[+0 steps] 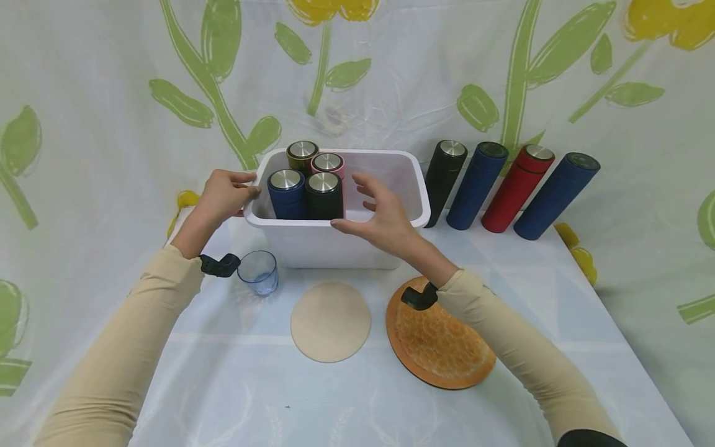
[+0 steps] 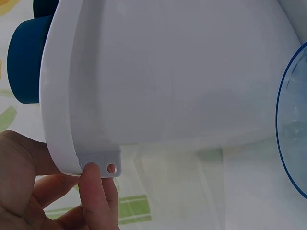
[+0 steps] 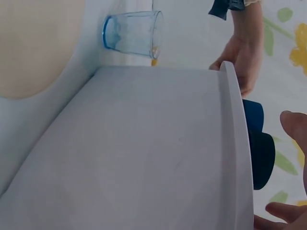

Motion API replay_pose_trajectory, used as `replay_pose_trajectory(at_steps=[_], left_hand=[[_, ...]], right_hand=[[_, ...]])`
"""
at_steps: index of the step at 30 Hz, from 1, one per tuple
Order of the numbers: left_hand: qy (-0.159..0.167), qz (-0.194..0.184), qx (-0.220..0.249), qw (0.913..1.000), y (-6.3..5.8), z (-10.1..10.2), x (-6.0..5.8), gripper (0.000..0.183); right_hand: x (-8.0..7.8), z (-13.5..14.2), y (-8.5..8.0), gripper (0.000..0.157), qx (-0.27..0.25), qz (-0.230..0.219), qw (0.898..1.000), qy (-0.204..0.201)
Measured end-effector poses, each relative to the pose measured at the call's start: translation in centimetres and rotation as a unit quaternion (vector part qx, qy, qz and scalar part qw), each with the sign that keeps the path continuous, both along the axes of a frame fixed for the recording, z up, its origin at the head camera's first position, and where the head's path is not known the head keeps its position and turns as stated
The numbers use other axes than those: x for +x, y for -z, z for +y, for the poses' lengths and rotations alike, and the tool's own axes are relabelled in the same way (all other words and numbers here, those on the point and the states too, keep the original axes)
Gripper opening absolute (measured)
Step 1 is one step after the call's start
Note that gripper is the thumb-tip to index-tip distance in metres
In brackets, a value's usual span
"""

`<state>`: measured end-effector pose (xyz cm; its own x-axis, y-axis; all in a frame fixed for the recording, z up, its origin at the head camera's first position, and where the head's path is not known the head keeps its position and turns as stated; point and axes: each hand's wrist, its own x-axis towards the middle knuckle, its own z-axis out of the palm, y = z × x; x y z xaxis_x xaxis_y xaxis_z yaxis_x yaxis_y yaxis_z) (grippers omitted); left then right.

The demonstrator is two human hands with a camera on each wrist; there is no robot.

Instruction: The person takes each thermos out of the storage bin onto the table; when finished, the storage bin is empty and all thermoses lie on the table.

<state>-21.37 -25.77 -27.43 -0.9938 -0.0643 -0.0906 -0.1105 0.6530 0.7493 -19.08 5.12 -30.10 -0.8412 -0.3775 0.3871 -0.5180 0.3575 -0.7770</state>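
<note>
A white plastic bin (image 1: 335,245) stands at the back of the table. In its left half are a blue thermos (image 1: 287,203), a black thermos (image 1: 324,205), a pink-topped thermos (image 1: 328,163) and a dark gold-toned one (image 1: 301,156), all with lids up. My left hand (image 1: 222,194) pinches the bin's left rim, thumb and fingers around the small holed tab (image 2: 103,164) in the left wrist view. Over the front rim, just right of the black thermos, my right hand (image 1: 385,217) is spread, with nothing between thumb and fingers.
Two blue thermoses (image 1: 477,186) (image 1: 557,196), a black one (image 1: 445,180) and a red one (image 1: 516,189) stand right of the bin. In front are a blue-tinted glass (image 1: 259,274), a round beige mat (image 1: 331,323) and a bread-patterned round mat (image 1: 441,335).
</note>
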Motion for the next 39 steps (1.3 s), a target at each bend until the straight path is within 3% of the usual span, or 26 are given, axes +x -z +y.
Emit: replay_pose_trajectory(at_steps=[17, 27, 39], left_hand=[[0.001, 0.000, 0.007, 1.0000, 0.1, -0.1, 0.2, 0.050], [0.001, 0.003, 0.001, 1.0000, 0.0, -0.2, 0.2, 0.050], [0.003, 0.005, 0.000, 1.0000, 0.0, -0.1, 0.0, 0.049]], right_hand=[[-0.9, -2.2, -0.5, 0.078, 0.006, -0.001, 1.000, -0.004], [-1.5, -3.2, -0.7, 0.079, 0.026, -0.009, 0.999, 0.021], [-2.1, -4.1, -1.1, 0.069, 0.040, -0.009, 0.997, 0.059]])
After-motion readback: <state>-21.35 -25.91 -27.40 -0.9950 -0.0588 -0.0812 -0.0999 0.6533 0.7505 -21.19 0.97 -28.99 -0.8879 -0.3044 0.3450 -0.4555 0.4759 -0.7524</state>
